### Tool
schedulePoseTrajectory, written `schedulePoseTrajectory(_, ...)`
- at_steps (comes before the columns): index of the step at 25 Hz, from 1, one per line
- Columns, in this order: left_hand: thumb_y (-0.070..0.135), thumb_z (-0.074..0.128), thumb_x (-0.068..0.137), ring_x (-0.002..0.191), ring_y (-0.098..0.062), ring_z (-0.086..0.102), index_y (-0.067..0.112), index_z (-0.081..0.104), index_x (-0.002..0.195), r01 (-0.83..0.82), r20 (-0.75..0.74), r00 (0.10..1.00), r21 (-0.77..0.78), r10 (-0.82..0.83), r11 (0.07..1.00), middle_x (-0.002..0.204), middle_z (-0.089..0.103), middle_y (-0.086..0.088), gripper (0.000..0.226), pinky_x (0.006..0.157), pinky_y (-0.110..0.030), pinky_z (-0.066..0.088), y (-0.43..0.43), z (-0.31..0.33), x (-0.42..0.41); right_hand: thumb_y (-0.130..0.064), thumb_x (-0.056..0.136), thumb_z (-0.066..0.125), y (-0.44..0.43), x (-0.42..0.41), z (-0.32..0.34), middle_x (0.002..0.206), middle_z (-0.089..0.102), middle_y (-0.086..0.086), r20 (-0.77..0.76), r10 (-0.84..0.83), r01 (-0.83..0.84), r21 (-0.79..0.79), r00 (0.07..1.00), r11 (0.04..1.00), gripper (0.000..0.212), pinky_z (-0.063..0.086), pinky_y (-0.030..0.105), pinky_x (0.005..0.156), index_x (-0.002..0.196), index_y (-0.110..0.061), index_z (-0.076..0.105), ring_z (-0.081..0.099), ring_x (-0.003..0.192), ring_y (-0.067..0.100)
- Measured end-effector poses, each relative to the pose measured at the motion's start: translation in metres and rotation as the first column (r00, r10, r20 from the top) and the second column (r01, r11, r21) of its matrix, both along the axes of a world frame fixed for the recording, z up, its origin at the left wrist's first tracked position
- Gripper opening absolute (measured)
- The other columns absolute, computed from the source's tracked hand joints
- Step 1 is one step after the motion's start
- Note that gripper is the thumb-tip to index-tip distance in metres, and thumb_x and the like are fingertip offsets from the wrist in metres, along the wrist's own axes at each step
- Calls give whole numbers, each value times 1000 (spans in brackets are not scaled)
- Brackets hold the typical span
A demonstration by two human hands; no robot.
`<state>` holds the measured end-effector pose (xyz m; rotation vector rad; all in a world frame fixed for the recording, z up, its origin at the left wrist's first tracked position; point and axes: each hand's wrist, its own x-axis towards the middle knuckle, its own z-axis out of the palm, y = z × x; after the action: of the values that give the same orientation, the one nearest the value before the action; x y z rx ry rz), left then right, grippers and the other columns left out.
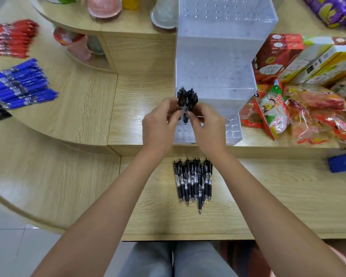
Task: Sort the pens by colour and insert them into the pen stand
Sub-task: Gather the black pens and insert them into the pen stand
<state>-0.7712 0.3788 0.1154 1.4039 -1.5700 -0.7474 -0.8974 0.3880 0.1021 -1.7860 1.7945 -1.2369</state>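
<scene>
left hand [158, 124] and right hand [208, 126] both curled round a bunch of black pens [187, 98], just over the front row of the pen stand [216, 66]. likely light, stiff, slick barrels, best pinched mid-barrel. spare pile [194, 180] on desk [268, 196].

Left hand [158, 124], right hand [208, 126], fingers [175, 115] curled.

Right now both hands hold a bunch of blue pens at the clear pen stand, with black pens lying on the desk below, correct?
No. The head view shows the bunch in the left hand and right hand is black, not blue.
</scene>
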Motion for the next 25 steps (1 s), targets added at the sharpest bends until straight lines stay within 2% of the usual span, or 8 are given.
schedulePoseTrajectory(4,21,63,89,80,-15,68,15,63,108,21,191,981,14,-23,1000,92,72,4,20,74,-38,55,-2,-9,1,-9,89,60,-4,-1,-4,85,68,7,-37,-12,14,47,999,999,13,41,22,68,100,-4,66,61,77,22)
schedulePoseTrajectory(8,33,57,91,81,-17,65,22,62,106,-74,394,919,136,14,988,90,71,5,20,66,-31,46,-2,-9,-1,-10,89,60,-7,0,-6,87,70,8,-62,-17,21,73,998,997,16,48,30,70,103,-5,67,63,78,23)
schedulePoseTrajectory(14,33,53,91,84,-16,64,25,62,108,-24,450,890,222,-81,975,95,70,9,21,69,-31,48,-15,-6,-3,-11,89,60,-5,1,-8,87,70,6,-35,2,1,88,999,996,16,49,32,73,103,-8,68,63,78,21)
schedulePoseTrajectory(17,35,53,90,84,-17,64,23,62,106,-38,480,873,241,-85,970,94,70,7,22,71,-35,51,-18,-8,-2,-11,89,60,-6,1,-9,87,70,5,-44,-8,13,112,999,994,17,50,32,72,105,-9,68,63,78,21)
schedulePoseTrajectory(25,34,59,89,86,-9,62,23,59,111,-37,367,928,254,-61,967,98,66,10,25,72,-28,48,-2,-8,5,-16,88,63,4,-7,-10,93,69,6,-28,-9,13,142,1000,990,21,52,31,77,105,-6,65,63,81,17)
